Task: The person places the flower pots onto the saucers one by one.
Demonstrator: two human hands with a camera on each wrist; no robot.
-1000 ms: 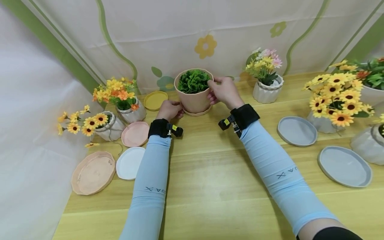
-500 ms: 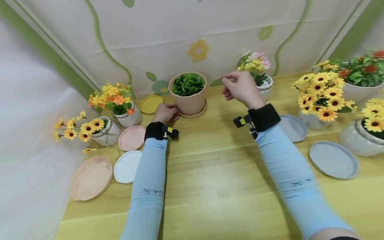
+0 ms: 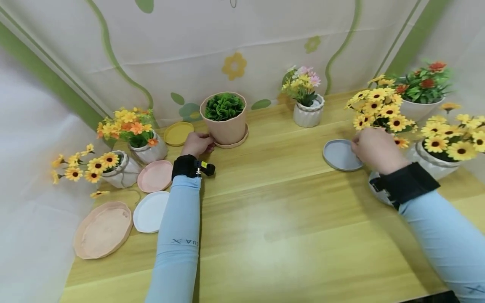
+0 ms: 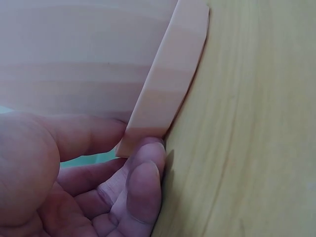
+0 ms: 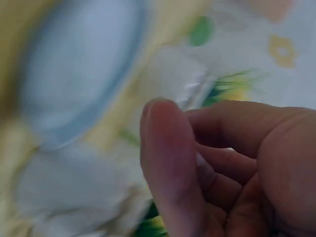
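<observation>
Peach pot (image 3: 228, 129), where?

Upright on the peach saucer (image 4: 163, 89), back of the table (image 3: 273, 223), green plant (image 3: 225, 107) inside.

Left hand (image 3: 197, 144)?

Thumb and fingers nearly together, pinching the saucer's rim.

Right hand (image 3: 380, 150)?

Fingers loosely curled, thumb close to them, nothing held. It's by the gray saucer (image 3: 338, 155) and sunflowers (image 3: 377, 105); can't tell if touching.

1. Head cam looks forward and down over the table (image 3: 273, 219), left hand (image 3: 197, 144) and right hand (image 3: 379, 149) both in shot.
2. Left wrist cam's super close to the peach saucer (image 4: 165, 94), which head view gets too.
3. Right wrist one's tipped, peering past near fingers (image 5: 170, 148) to the backdrop (image 3: 189, 42), also in head view.
</observation>
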